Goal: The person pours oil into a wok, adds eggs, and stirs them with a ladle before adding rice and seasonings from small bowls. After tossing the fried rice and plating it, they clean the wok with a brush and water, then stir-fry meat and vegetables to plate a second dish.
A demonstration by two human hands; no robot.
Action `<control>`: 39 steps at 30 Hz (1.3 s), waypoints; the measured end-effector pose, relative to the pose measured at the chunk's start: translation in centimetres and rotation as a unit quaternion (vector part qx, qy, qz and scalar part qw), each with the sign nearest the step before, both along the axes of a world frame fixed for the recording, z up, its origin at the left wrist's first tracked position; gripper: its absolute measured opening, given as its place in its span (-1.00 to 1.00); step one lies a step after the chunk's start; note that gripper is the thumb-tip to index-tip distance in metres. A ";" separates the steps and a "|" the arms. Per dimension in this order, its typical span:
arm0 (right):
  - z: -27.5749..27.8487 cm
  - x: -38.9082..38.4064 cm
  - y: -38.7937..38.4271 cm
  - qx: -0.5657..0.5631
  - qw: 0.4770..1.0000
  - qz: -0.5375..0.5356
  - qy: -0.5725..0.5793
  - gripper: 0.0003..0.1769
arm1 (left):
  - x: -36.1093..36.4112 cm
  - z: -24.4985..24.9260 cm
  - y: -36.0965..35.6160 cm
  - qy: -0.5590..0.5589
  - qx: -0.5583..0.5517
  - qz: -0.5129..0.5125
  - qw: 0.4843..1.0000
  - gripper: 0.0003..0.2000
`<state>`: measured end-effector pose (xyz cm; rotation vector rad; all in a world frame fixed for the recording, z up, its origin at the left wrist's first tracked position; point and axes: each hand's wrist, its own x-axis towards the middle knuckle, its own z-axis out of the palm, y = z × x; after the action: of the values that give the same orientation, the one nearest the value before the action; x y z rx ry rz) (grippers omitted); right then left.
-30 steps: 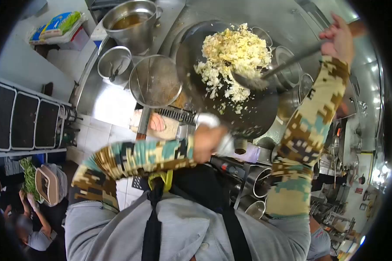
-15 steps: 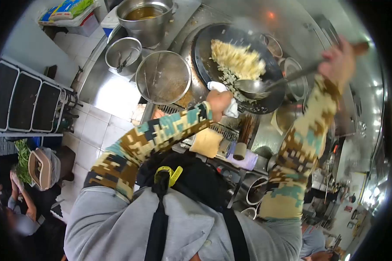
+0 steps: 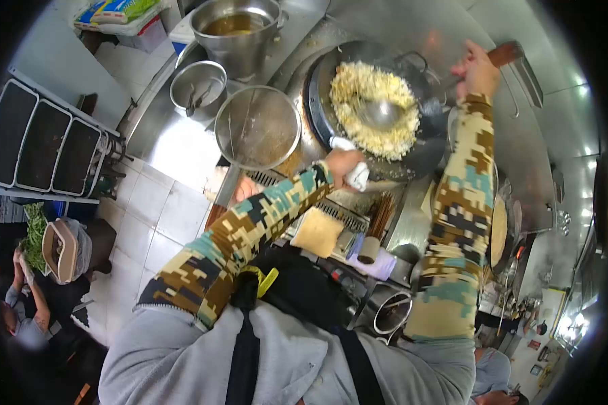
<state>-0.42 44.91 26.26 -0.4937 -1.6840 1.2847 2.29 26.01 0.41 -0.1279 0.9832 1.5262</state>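
Dark metal is being curved into the broad bowl of a wok, in which a loose ring of egg-flecked rice is being held, with the rounded steel bowl of a ladle being pressed or hovered at its middle (contact cannot be told through the blur). By the left hand, a folded white cloth is being pinched at the near rim; how the fingers are being set beneath is being hidden. By the curled fingers of the right hand, the ladle's wooden handle is being gripped near its end, its tightness not being shown.

Were the cloth being bunched too thinly, the left fingers could be scorched by hot metal, and the wok could be let slip. Grains could be flung over the rim if the wok were being tilted sharply or the ladle swept too fast; scorching could be caused where rice is being left spread thinly.

Soft, crumbly clumps of white and pale yellow are being set off by the wok's smooth, dark wall. Beside it, fine mesh is being stretched across a round strainer, while amber liquid is being contained by a deep steel pot.
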 end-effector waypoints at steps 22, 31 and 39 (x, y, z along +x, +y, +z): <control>-4.5 6.4 -2.0 0.094 0.980 0.083 0.156 -0.84 | -1.3 -3.0 -2.7 0.702 0.112 -0.117 0.694 -0.86; -5.3 7.6 7.8 -0.064 0.966 -0.170 0.182 -0.84 | -1.5 -5.9 0.0 -0.059 0.020 -0.033 0.998 -0.83; -7.2 2.3 11.0 -0.189 0.941 0.029 0.279 -0.80 | -0.7 -3.2 0.1 -0.045 0.001 -0.020 0.999 -0.82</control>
<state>1.93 55.94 19.05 -0.2603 -0.9893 1.6185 1.59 26.07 -2.75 -0.1732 0.9079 1.4719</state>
